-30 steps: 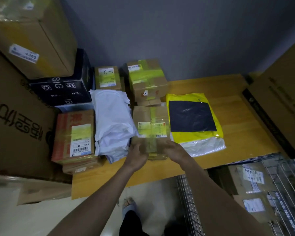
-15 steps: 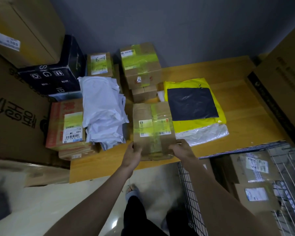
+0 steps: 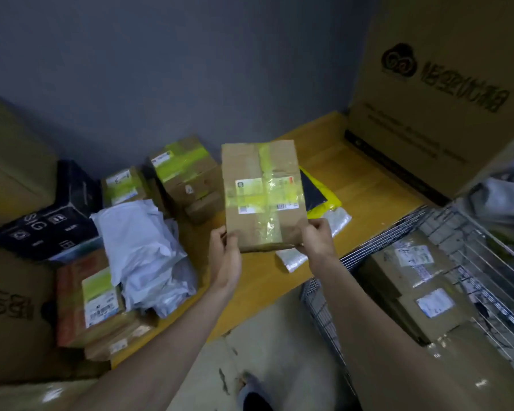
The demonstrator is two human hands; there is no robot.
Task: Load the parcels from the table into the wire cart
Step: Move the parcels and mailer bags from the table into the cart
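Observation:
A flat brown cardboard parcel [image 3: 261, 194] with yellow tape and a white label is held up above the wooden table [image 3: 371, 188]. My left hand [image 3: 224, 250] grips its lower left corner and my right hand [image 3: 316, 237] grips its lower right corner. Behind it a yellow mailer with a dark panel [image 3: 319, 192] lies on the table, partly hidden. White poly bags [image 3: 143, 250] and several taped boxes [image 3: 186, 170] sit to the left. The wire cart [image 3: 377, 247] stands at the lower right with labelled boxes [image 3: 413, 280] inside.
Large cardboard cartons stand at the right [image 3: 445, 93] and left [image 3: 12, 161] ends of the table. A black box [image 3: 46, 221] sits at the left. A red-brown labelled box [image 3: 89, 304] rests at the table's front left. Floor and my shoe [image 3: 250, 384] show below.
The brown parcel has been lifted off the table and raised, both hands still on its near end. The view has swung right toward the cart.

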